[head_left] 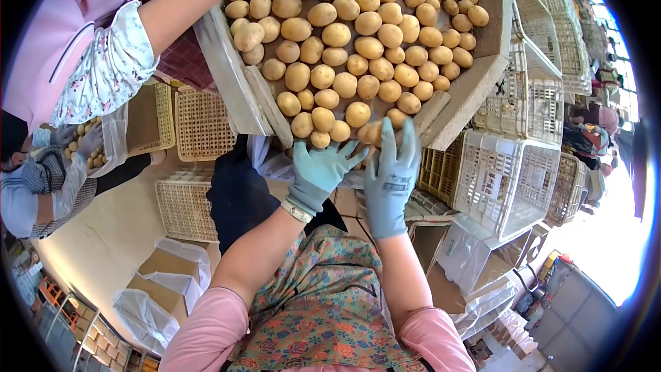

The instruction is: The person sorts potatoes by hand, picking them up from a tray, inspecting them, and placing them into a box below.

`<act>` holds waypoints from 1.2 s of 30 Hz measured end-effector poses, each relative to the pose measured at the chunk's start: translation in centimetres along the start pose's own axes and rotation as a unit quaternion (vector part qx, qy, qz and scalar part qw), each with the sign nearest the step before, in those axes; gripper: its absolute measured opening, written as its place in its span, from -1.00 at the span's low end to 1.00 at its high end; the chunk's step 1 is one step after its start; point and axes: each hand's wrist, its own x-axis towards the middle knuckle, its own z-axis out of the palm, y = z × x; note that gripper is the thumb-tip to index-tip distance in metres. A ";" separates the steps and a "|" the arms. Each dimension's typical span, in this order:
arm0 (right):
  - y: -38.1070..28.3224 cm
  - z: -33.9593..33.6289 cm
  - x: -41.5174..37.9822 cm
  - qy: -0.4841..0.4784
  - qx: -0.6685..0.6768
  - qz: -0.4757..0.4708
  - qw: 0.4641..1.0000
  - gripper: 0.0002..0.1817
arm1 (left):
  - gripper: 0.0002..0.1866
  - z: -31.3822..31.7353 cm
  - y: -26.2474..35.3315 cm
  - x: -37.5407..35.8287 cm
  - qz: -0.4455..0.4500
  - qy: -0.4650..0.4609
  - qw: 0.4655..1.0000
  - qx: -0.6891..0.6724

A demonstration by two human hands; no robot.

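Observation:
Many yellow-brown potatoes [335, 34] lie on a sorting table with wooden side boards [237, 83]. My left hand [320, 171], in a light green-blue glove, is at the table's near edge with its fingers spread, just below the nearest potatoes. Beside it my right hand [394, 182], in a grey-blue glove, reaches up to the same edge. Its fingertips are at the front potatoes, and its thumb is near a longer brownish potato [370, 133]. The fingers of my right hand are apart. No potato shows inside either palm.
A co-worker's arm [189, 7] reaches over the table at the upper left. Another person [48, 179] handles potatoes at far left. Plastic crates [506, 179] are stacked at right, others [201, 124] stand at left. Lined cardboard boxes [169, 279] sit on the floor.

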 end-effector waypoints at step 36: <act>2.3 4.3 3.2 -0.169 0.114 -0.048 0.978 -0.54 | -0.20 -2.8 0.4 0.6 0.047 0.109 0.992 0.038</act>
